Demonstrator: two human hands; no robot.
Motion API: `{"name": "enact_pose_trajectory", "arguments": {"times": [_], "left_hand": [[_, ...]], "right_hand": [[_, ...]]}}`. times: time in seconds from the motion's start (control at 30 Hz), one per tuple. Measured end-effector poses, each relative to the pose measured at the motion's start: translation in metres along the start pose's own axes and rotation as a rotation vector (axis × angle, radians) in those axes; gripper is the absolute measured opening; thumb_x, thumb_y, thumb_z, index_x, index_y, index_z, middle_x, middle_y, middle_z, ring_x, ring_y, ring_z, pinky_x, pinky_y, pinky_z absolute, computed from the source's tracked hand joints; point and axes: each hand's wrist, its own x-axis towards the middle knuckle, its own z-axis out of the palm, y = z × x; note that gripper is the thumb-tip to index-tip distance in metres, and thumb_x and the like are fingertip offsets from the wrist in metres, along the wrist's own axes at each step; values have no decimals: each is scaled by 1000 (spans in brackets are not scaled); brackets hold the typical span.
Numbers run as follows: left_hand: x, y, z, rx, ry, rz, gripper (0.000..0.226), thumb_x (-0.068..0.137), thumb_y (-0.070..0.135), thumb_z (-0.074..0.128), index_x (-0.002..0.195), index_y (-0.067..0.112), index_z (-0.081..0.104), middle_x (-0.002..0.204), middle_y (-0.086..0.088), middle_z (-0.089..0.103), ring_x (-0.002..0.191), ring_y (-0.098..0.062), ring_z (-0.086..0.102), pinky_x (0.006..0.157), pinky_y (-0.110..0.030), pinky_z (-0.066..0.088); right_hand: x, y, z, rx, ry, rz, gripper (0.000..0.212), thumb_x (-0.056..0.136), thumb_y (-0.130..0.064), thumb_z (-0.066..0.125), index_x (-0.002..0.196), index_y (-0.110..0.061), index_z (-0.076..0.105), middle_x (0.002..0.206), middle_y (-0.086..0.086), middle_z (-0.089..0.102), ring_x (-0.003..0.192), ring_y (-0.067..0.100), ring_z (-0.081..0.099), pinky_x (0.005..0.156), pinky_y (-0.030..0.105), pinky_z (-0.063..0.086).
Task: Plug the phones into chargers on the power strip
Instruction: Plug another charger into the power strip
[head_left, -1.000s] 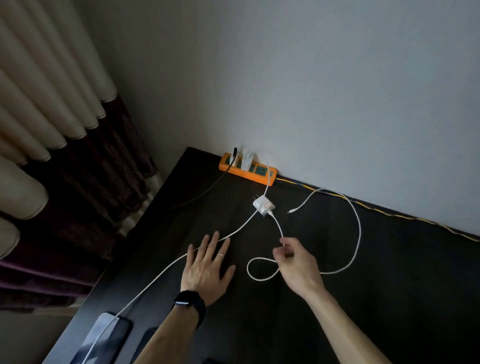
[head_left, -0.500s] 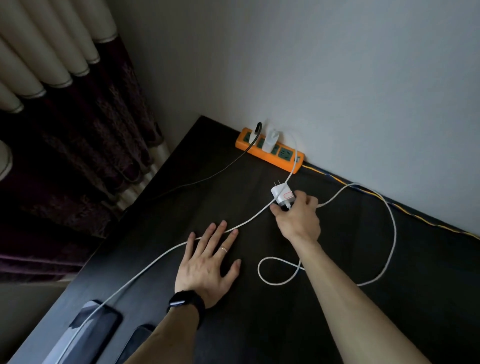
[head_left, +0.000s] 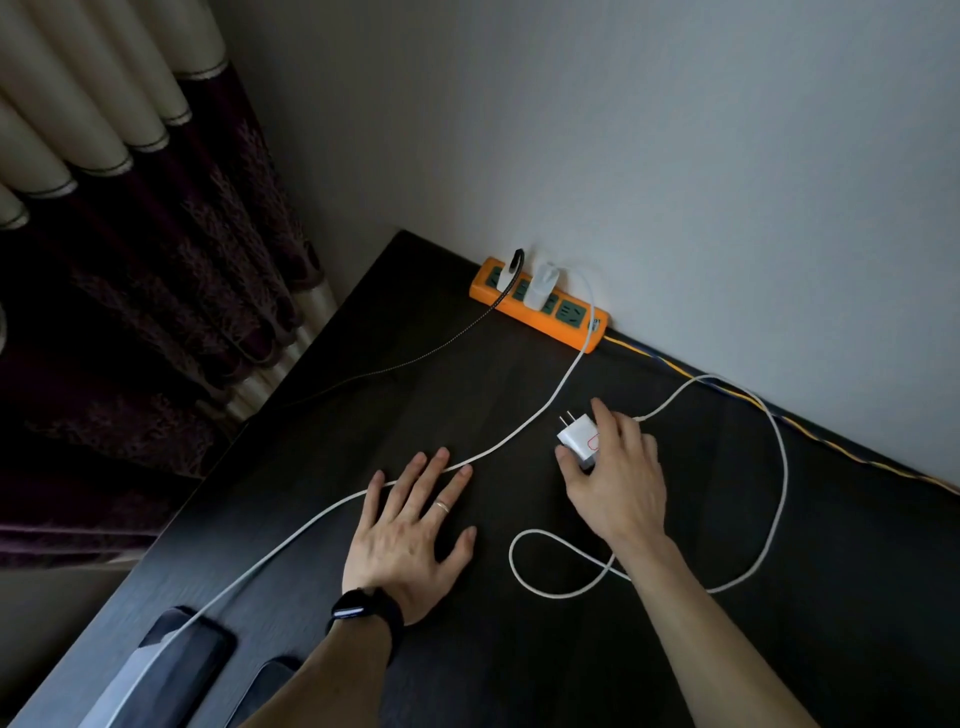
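**White charger in hand on a dark table**

Orange plastic marks the power strip (head_left: 540, 305), lying against the far wall of a dark wood-grain table (head_left: 779, 623), with a white adapter (head_left: 540, 285) and a black braided cable (head_left: 415, 358) already plugged into its left sockets. Nearer, the right hand (head_left: 618, 483) is closed around a small white cube charger (head_left: 579, 436), thumb on its left side and fingers over the top, its two metal prongs pointing toward the strip. The charger's white cable (head_left: 779, 467) loops across the table to the right and back under the forearm. The left hand (head_left: 410, 535), wearing a black wristband, lies flat and spread beside a second white cable (head_left: 291, 535) running to a dark phone (head_left: 176, 660) at the near left edge; another phone (head_left: 265, 686) lies just right of it.
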Motion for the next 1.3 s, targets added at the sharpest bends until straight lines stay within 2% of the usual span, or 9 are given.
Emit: {"name": "enact_pose_trajectory", "arguments": {"times": [0.2, 0.4, 0.53, 0.63, 0.7, 0.8, 0.87, 0.97, 1.3], "left_hand": [[-2, 0, -1, 6, -4, 2, 68, 93, 71, 17, 153, 49, -6, 164, 18, -15, 149, -6, -20, 121, -43, -12], [2, -1, -2, -20, -15, 4, 68, 93, 71, 18, 153, 50, -6, 165, 17, -10, 150, -7, -16, 120, -44, -11], [0, 1, -3, -32, -8, 2, 67, 93, 70, 17, 152, 51, -8, 164, 17, -13, 151, -8, -16, 120, -44, -13], [-1, 2, -5, -31, -23, -12, 68, 94, 68, 24, 155, 47, 5, 166, 14, 0, 152, -11, -2, 120, -46, -4], [2, 4, -8, -45, -37, -14, 68, 94, 67, 28, 155, 45, 12, 165, 13, 6, 152, -12, 4, 119, -47, -1], [3, 3, -7, -67, -13, 9, 68, 93, 68, 21, 154, 48, -1, 164, 17, -10, 150, -8, -14, 120, -45, -12], [1, 2, -7, -76, 1, 4, 68, 93, 68, 21, 154, 48, -1, 163, 17, -12, 150, -7, -16, 120, -45, -13], [-1, 1, -7, -85, -14, -7, 68, 93, 67, 23, 155, 47, 4, 164, 17, -8, 150, -7, -13, 120, -45, -12], [0, 0, -7, -97, -33, -2, 69, 92, 69, 15, 152, 49, -12, 158, 20, -28, 143, -3, -32, 116, -43, -25]], "right_hand": [[5, -13, 2, 2, 4, -46, 59, 96, -47, 54, 145, -18, 39, 134, 10, 48, 115, 26, 51, 89, 37, 52], [47, -6, -35, 272, 69, -3, 59, 100, -35, 54, 151, -19, 30, 141, 9, 36, 111, 28, 62, 81, 32, 50], [92, -14, -68, 308, 78, -39, 55, 89, -17, 72, 136, -11, 44, 132, 14, 53, 115, 29, 59, 83, 32, 47], [118, -23, -79, 229, 44, -121, 46, 87, -11, 73, 129, -8, 54, 134, 16, 51, 119, 28, 53, 86, 23, 37], [131, -28, -84, 187, 27, -153, 49, 87, -9, 74, 132, -8, 55, 138, 15, 49, 123, 29, 52, 91, 24, 38], [141, -36, -84, 144, 14, -169, 61, 84, -8, 78, 138, -6, 49, 140, 14, 51, 125, 30, 53, 97, 33, 44], [144, -41, -81, 146, 3, -165, 63, 84, -9, 78, 138, -5, 47, 138, 16, 54, 122, 33, 56, 95, 35, 47], [147, -45, -77, 140, -1, -158, 57, 86, -11, 76, 136, -4, 48, 135, 17, 57, 120, 36, 58, 94, 35, 48], [158, -56, -79, 23, 29, -306, 31, 85, -9, 73, 114, -5, 63, 116, 16, 65, 107, 35, 61, 81, 28, 40]]}}
